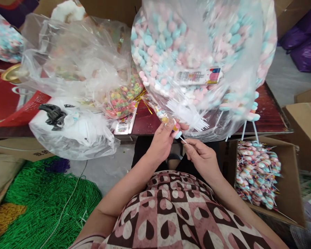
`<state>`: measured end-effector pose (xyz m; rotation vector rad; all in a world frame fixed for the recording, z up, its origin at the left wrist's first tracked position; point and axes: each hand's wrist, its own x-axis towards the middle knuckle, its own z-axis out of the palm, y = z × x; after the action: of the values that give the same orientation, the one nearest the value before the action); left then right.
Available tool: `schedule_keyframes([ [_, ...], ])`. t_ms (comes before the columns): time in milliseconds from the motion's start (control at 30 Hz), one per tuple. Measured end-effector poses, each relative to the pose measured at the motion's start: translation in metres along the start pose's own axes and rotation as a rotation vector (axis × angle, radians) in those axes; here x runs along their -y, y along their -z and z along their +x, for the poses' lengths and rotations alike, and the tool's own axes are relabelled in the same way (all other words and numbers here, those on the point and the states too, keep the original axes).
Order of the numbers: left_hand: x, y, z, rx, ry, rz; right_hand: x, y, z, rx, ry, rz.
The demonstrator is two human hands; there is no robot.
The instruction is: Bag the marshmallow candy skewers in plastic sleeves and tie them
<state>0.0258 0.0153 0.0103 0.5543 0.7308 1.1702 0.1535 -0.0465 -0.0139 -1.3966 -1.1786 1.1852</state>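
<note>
The left hand [163, 141] closes thumb and fingers around a candy skewer [178, 135]; the right hand [202, 154] pinches its white stick [183, 140] at the fingertips.
The skewer sits between the hands at the near edge of the table [272, 114], nearer than the bag of pastel candies [157, 48]. Too hard a left squeeze could squash the soft-looking pieces; a sideways right push could bend the stick, and a slack pinch could let it slip down past the edge.

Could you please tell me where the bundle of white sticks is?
In the head view, the stick bundle lies right of centre near the front edge of the table, just beyond the right hand.
</note>
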Motion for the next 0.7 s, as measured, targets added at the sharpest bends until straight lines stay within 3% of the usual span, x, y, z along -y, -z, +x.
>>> schedule_keyframes([
  [167, 0.000, 0.003, -0.003, 0.075, 0.078, 0.085, -0.002, 0.002, 0.002, -0.048, -0.031, 0.053],
  [333, -0.014, 0.002, 0.001, 0.122, 0.043, -0.040, -0.002, 0.003, 0.002, -0.062, -0.028, 0.112],
  [700, -0.007, -0.001, 0.001, 0.084, 0.064, 0.044, 0.006, -0.001, 0.003, 0.085, -0.083, 0.126],
])
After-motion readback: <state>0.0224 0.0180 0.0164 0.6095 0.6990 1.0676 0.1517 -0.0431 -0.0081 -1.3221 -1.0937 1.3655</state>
